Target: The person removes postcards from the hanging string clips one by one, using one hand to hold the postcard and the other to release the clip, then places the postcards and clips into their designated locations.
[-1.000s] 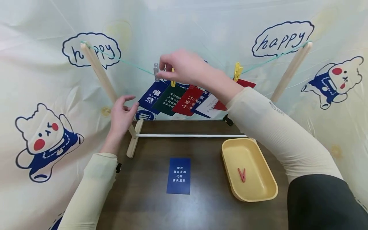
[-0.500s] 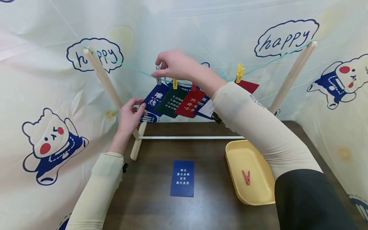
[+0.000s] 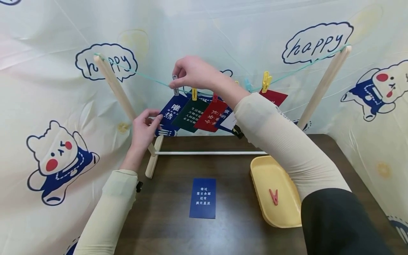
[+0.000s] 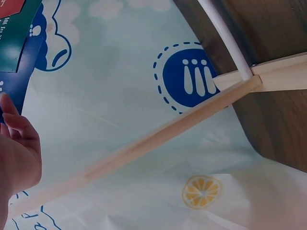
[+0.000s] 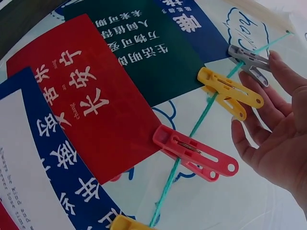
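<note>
A pale, softly creased sheet (image 3: 204, 32) printed with blue-line bears and cloud bubbles stands behind a smooth dark-brown table (image 3: 236, 198), whose surface catches a dull shine. On it rises a frame with slanted, light wooden posts (image 3: 116, 88) and a slim white rod (image 3: 210, 153) low between the feet. A yellow tray (image 3: 269, 173), round-cornered, sits under the right arm, which reaches across in a ribbed cream sleeve (image 3: 280, 138). The right hand (image 3: 194, 72), palm down and wrist bent, pinches a grey peg between thumb and fingers; the left hand (image 3: 145, 127), lower and to the side, pinches the edge of a blue card (image 3: 172, 111) — flat, glossy, white-lettered — at the left end of the hanging row. Beside it overlap a dark green card (image 3: 192, 115) and a red card (image 3: 208, 115), while another blue card (image 3: 202, 198) lies flat on the table. The grey peg (image 5: 240, 55), at the held card's upper corner on a twisted green cord (image 5: 165, 191), neighbours slotted plastic yellow (image 5: 228, 86) and red (image 5: 196, 153) pegs; a V-shaped pinkish peg (image 3: 275, 202) rests in the tray
</note>
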`<state>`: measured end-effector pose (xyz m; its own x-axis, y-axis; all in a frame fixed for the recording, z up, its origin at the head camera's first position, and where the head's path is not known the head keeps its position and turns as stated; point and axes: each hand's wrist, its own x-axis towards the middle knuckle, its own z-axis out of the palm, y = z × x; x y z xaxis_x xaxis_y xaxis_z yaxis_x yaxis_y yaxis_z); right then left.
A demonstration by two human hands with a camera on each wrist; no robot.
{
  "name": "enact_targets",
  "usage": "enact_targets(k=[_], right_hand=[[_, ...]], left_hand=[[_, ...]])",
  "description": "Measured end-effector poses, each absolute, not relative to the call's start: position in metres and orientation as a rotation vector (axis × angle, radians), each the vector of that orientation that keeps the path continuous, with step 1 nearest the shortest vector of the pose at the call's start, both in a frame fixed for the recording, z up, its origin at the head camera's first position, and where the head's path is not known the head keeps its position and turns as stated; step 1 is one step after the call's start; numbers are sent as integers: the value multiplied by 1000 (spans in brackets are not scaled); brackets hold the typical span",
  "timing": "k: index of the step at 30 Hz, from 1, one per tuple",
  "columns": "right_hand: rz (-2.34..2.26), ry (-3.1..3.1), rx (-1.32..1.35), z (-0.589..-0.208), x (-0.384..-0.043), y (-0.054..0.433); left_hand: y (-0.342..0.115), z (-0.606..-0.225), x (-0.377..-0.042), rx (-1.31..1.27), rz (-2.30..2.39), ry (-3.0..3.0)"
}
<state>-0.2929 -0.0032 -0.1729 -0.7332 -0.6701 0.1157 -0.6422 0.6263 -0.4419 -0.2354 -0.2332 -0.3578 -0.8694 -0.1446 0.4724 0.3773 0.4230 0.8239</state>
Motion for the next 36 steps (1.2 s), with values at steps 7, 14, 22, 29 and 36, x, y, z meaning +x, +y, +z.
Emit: enact_targets(k=[7, 14, 22, 29, 36], right_hand=[[-703, 2760, -1211, -175, -293, -1], [-659, 2799, -1307, -175, -291, -2], [-666, 2895, -1342, -175, -291, 3], [-739, 2916, -1377, -176, -292, 3], [-847, 2932, -1453, -177, -292, 6]], left_hand=[[-238, -359, -233, -185, -1427, -2205], [-237, -355, -225, -148, -1437, -2257], [-230, -338, -204, -188, -1486, -2239], [-238, -353, -209, -143, -1570, -2190], [-254, -383, -218, -96, -1535, -2260]])
